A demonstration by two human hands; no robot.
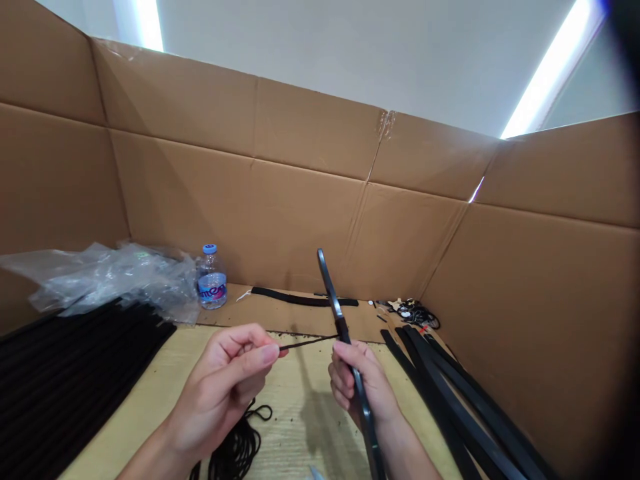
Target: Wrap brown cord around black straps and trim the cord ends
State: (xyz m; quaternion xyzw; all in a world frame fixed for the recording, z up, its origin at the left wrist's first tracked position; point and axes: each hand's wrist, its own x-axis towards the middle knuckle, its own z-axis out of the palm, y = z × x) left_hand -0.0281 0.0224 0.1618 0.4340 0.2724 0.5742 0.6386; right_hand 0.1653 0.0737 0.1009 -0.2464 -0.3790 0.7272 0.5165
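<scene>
Left hand (227, 393) closed in a tight pinch, thumb and forefinger on a thin black cord (307, 343), which spans the gap to the right hand (357, 383). Right hand closed around a long flat black strip (330, 293) with a grey metallic face, held tilted, its upper end raised and its lower end running out of the bottom of the frame. Cord end meets the strip just above the right hand; cannot tell whether it enters the strip or only lies against it. Handling note: the short, straight run of cord and the pinch close to its end appear to give good control, and a firm hold low on the strip should limit wobble at the contact point. Slack cord in a loose black coil (237, 443) lies on the tabletop (295, 390) below the hands, near the left wrist, and could snag. Bundle of black strips (75, 380) at left, with a crumpled clear plastic bag (115, 280) behind it. More long black strips (450, 400) lie at right and crowd the right forearm. Along the far edge: water bottle (211, 280), single black strip (300, 299), small mixed parts (415, 313). Cardboard walls (250, 200) surround the work area.
</scene>
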